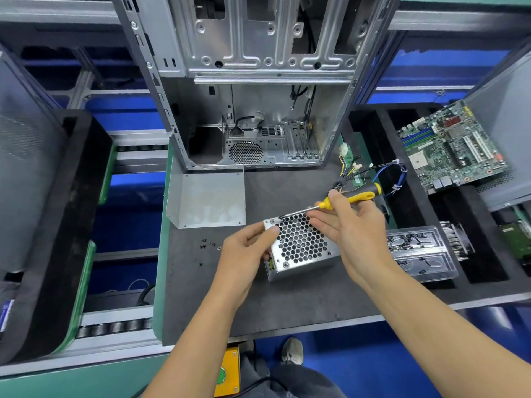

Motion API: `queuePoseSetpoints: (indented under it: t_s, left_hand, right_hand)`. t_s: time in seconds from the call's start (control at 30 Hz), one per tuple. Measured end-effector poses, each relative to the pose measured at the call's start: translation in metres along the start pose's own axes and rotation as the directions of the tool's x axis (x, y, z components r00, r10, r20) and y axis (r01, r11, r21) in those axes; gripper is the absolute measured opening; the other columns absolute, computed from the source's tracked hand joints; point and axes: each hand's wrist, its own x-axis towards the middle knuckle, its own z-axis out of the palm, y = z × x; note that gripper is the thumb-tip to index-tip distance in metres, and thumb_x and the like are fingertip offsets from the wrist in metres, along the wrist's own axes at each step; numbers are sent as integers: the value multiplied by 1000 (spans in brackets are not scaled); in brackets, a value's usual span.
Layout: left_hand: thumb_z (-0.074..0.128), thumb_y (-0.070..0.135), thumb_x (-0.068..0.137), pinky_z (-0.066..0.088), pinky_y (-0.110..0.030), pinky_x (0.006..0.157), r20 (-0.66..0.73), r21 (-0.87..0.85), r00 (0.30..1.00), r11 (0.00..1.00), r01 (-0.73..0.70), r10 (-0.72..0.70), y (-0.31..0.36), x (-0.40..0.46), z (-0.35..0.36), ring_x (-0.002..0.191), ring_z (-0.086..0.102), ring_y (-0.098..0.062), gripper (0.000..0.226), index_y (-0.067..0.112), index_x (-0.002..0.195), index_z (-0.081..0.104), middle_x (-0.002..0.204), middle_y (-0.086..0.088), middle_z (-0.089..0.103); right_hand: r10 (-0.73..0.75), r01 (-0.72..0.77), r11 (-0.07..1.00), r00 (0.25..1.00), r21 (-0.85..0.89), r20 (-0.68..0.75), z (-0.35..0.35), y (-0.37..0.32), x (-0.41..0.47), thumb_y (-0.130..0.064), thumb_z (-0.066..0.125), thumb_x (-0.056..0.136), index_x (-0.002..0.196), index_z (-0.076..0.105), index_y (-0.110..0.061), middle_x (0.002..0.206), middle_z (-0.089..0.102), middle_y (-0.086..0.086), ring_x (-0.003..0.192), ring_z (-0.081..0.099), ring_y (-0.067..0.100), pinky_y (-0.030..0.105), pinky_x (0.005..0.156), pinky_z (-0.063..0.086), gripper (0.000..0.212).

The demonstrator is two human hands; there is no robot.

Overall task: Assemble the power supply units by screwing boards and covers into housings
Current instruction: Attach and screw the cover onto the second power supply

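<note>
Fingers of the right hand (349,225) curl round the yellow-and-black handle of a screwdriver (352,197), whose steel shaft slants down-left so the tip meets the far-left corner of the small silver power supply housing with a honeycomb-perforated cover (300,245). The lower fingers of that hand lie straight along the cover's far edge. The left hand (244,254) grips the housing's left side, thumb on the perforated face near the corner, fingers curled under. The housing sits tilted on a dark grey mat (287,305). Just left of the left hand lie several small black screws (207,244). Beyond them rests a bent grey sheet-metal cover (208,199), and behind that stands an open silver computer case (250,81). To the right sit a clear plastic parts tray (422,254) and a green motherboard (451,150).
</note>
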Motion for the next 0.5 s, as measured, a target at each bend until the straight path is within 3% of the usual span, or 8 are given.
queuePoseSetpoints:
  t_s: [0.1,0.2,0.3,0.37,0.43,0.5]
  left_hand:
    - [72,27,90,53,-19,69,2,-29,1000,1000,-12,13,-1,1,1,87,72,-15,28,20,116,73,104,-6,77]
    - [75,29,88,50,-16,65,-36,-19,999,1000,-25,24,0,1,2,78,68,-6,32,29,120,70,95,0,77]
    - [75,40,86,48,-11,64,-196,43,976,995,-85,92,2,-1,2,74,64,4,16,40,101,76,92,10,76]
    - [70,46,87,48,-14,72,-312,121,930,979,-163,193,4,-3,-1,79,63,5,14,38,97,76,95,15,75]
    - [68,42,90,50,-19,78,-307,178,913,959,-221,267,7,-5,-5,84,63,4,16,33,101,75,98,14,74]
    - [66,36,92,50,-16,73,-257,191,923,951,-243,287,12,-9,-5,79,61,4,14,33,104,75,100,12,75]
  right_hand:
    - [-3,3,1000,1000,0,-9,-2,1,0,-21,64,96,101,56,-1,86,73,17,82,75,32,32,70,60,22]
    - [-3,3,1000,1000,-7,-10,-2,1,0,-21,64,96,97,56,-2,84,74,15,82,75,31,32,70,60,20]
    - [6,-6,1000,1000,-6,0,-1,-1,-2,-21,64,96,93,56,-5,82,74,12,82,75,31,31,70,60,19]
    - [17,-17,1000,1000,1,8,-1,-3,-3,-21,63,96,92,56,-4,82,74,13,83,75,31,31,70,60,19]
    - [32,-32,999,999,12,23,0,-5,-5,-21,64,96,91,57,-4,85,74,15,83,75,32,31,69,60,19]
    - [47,-49,998,998,34,39,2,-7,-7,-22,64,96,90,58,-4,85,74,16,84,75,31,30,68,60,20]
